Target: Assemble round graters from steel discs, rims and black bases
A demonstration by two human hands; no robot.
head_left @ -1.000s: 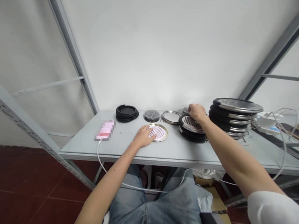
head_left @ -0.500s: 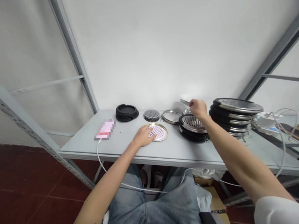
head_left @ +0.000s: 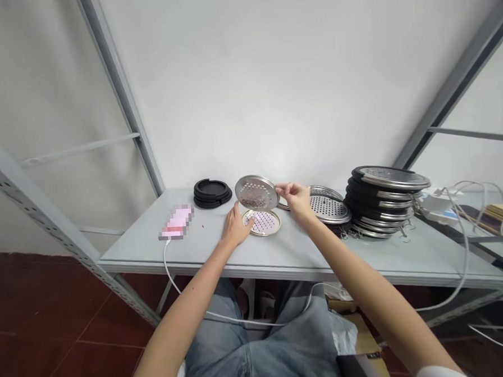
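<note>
Between the thumb and fingers of my right hand [head_left: 294, 197] is the rim of a round perforated metal disc [head_left: 257, 192], tilted up above the table. Beneath it lies a gold-rimmed round piece [head_left: 268, 222] with a pale pink, dark-dotted face. My left hand [head_left: 236, 226] rests at the left edge of that piece, thumb on its face and fingers apart, holding nothing. The raised disc hides what lies behind it.
Black rings [head_left: 212, 193] are stacked at the back left. A phone [head_left: 178, 221] with a white cable lies on the grey table [head_left: 221, 257]. Perforated metal plates [head_left: 329, 208] and a taller stack of black-edged plates [head_left: 385, 201] stand on the right.
My right hand has come left from the plates, bringing the metal disc over the gold-rimmed piece. My left hand has shifted slightly, its fingers now pointing more upward along the rim.
</note>
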